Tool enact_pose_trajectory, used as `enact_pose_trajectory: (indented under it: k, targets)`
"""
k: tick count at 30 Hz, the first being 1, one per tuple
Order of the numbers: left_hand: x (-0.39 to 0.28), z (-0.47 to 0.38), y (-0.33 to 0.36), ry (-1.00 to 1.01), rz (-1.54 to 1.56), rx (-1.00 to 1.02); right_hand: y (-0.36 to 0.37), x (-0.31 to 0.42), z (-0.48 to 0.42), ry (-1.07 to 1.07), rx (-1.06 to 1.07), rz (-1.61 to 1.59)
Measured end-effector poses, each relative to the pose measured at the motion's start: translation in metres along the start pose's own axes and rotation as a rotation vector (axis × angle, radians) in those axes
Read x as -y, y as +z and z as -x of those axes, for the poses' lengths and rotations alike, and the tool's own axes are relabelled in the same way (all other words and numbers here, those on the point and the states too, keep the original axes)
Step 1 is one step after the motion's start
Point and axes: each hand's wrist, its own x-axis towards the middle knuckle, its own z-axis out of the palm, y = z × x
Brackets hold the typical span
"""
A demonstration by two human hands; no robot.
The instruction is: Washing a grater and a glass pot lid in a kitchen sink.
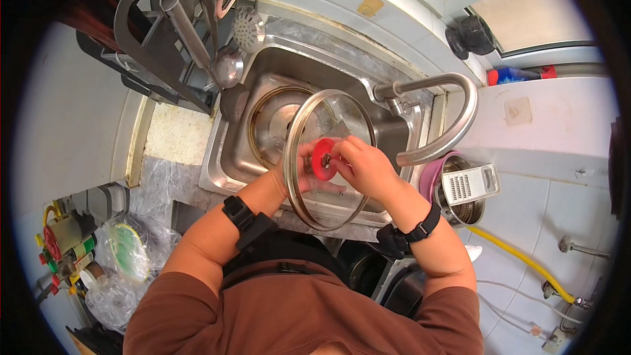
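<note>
A glass pot lid [351, 207] with a metal rim is held on edge above the front of the sink. My left hand [303, 162] is on the lid's far left side, seen partly through the glass, with its fingers at the lid's centre. A red disc [323, 160], apparently the base of the lid's knob, sits there with a small metal screw in its middle. My right hand [357, 158] pinches at this screw and the disc's edge; its fingertips partly hide the contact. Beneath, in the stainless steel sink [236, 153], lies a round piece with a brownish rim [254, 133].
A curved metal faucet [466, 113] arches over the sink's right side. Ladles and a skimmer [248, 29] hang from a rack at the left. A white grater [471, 185] rests on a pot [461, 214] at the right. Plastic-wrapped items [128, 256] stand at the lower left.
</note>
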Motion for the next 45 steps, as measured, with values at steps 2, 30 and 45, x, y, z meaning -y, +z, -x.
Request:
enact_pose_trajectory:
  k: [2,30,45]
  targets:
    - [0.001,0.0,0.0,0.005,-0.003,0.007,0.0,-0.002,0.001,-0.013,0.052,0.033]
    - [-0.012,-0.004,-0.016,0.219,-0.124,-0.142,0.031,0.008,0.017,0.33,0.033,-0.761]
    - [-0.019,0.013,0.016,0.17,-0.227,-0.122,0.007,0.012,0.029,0.274,0.053,-1.518]
